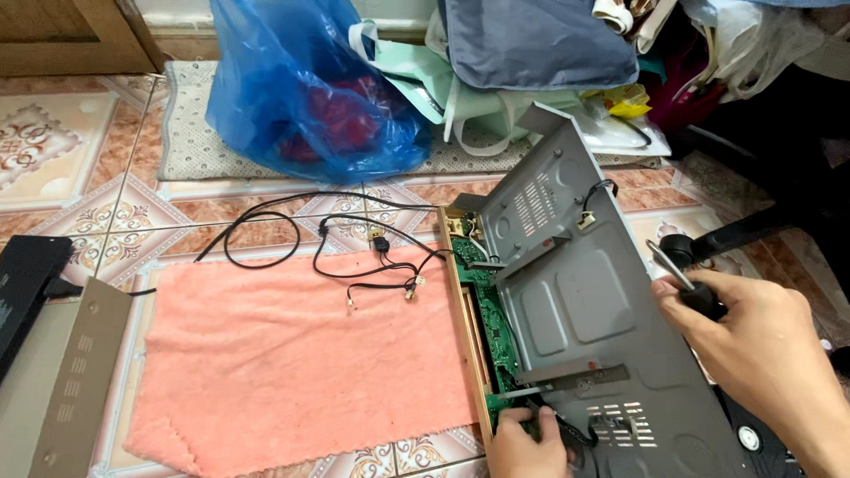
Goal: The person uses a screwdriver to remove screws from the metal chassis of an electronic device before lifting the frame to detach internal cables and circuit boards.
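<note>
A grey metal chassis (593, 301) of an opened electronic device lies tilted on the floor, its underside up, with a green circuit board (490, 310) and a gold front edge showing along its left side. My right hand (753, 345) grips a black-handled tool (699, 296) at the chassis's right edge. My left hand (527, 443) holds the chassis's near bottom corner, fingers by a black cable. Thin black wires (354, 243) with small connectors trail from the chassis onto a pink towel (301, 363).
A blue plastic bag (301, 88) and a heap of cloth and bags (540, 44) sit on a mat behind. A grey metal cover (71, 381) and a black flat object (22, 283) lie at the left on the patterned tile floor.
</note>
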